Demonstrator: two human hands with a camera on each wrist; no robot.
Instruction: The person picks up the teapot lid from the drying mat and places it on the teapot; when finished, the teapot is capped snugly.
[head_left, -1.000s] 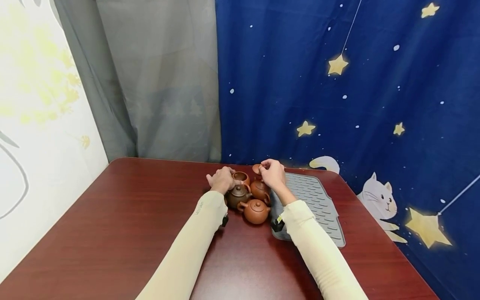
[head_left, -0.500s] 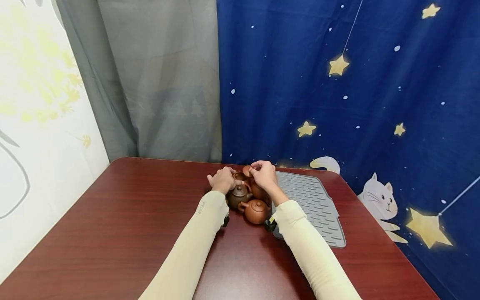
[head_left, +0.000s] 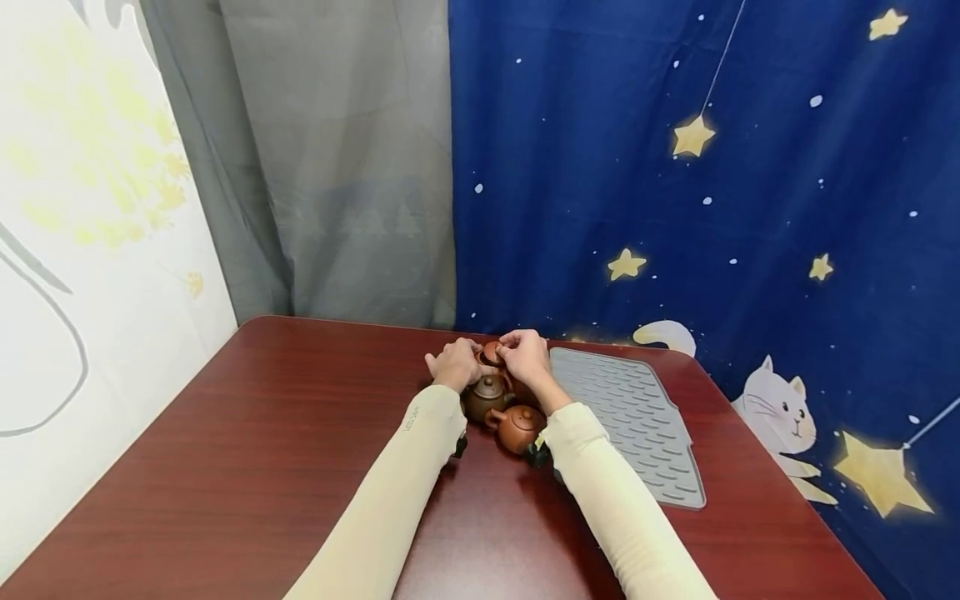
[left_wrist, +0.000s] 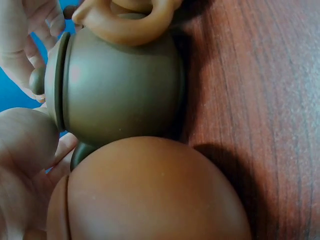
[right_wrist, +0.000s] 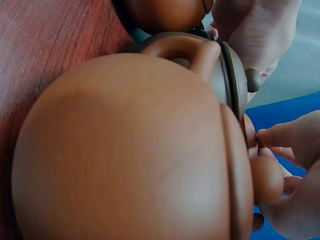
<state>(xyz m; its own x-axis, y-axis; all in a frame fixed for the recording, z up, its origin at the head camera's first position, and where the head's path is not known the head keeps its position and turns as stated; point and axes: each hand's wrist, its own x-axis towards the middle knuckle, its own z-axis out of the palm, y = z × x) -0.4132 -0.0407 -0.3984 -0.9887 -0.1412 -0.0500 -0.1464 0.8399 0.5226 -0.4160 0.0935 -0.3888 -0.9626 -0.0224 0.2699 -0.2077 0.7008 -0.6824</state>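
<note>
In the head view my right hand (head_left: 527, 360) pinches a small reddish-brown teapot lid (head_left: 492, 352) over an open clay teapot (head_left: 483, 362) at the back of the cluster. My left hand (head_left: 454, 365) holds that open teapot, its thumb across the near side. Closer in stands a dark brown lidded teapot (head_left: 488, 398), with an orange-brown lidded teapot (head_left: 520, 430) in front of it. Another reddish teapot (head_left: 527, 395) is mostly hidden by my right hand. The left wrist view shows one more orange-brown teapot (left_wrist: 155, 190) beside the dark one.
A grey ridged drying mat (head_left: 630, 425) lies flat to the right of the teapots. Everything stands on a dark red wooden table (head_left: 315, 417). Behind its far edge hang a grey curtain (head_left: 352, 208) and a blue starry curtain (head_left: 570, 167).
My right hand has moved left with the lid, from above the right-hand teapot to over the open one. My left hand has stayed at the open teapot. The head view has shifted slightly.
</note>
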